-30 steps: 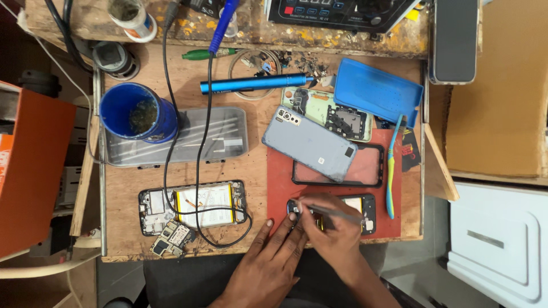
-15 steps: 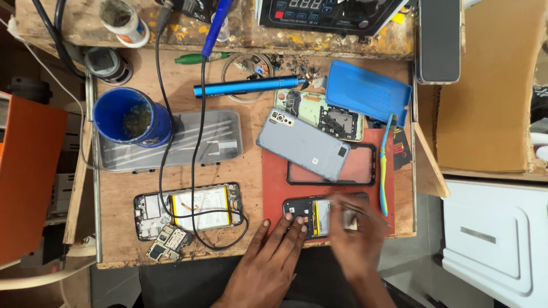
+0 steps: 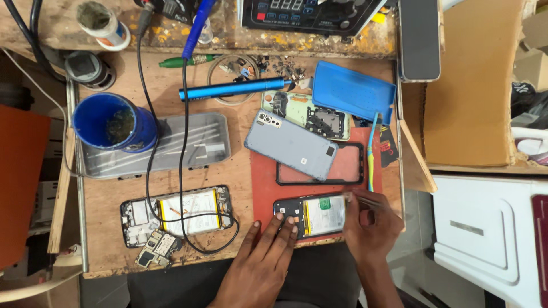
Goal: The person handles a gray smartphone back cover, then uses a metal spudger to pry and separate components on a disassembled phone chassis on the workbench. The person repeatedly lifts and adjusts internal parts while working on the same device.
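An opened phone (image 3: 319,215) with its battery showing lies on a red mat (image 3: 264,182) near the bench's front edge. My left hand (image 3: 260,262) rests with its fingertips pressing on the phone's left end. My right hand (image 3: 371,228) is at the phone's right end, pinching a thin metal tool (image 3: 358,197) whose tip touches the phone's upper right corner.
A second opened phone (image 3: 177,214) with a loose circuit board (image 3: 157,249) lies left, looped by black cable. Behind are a grey back cover (image 3: 291,144), black phone frame (image 3: 348,168), toothbrush (image 3: 371,157), grey tray (image 3: 177,149), blue cup (image 3: 114,122), blue screwdriver (image 3: 234,89) and blue lid (image 3: 354,91).
My right hand has slid with the thin tool from the middle of the phone to its right end. My left hand stays on the phone's left end.
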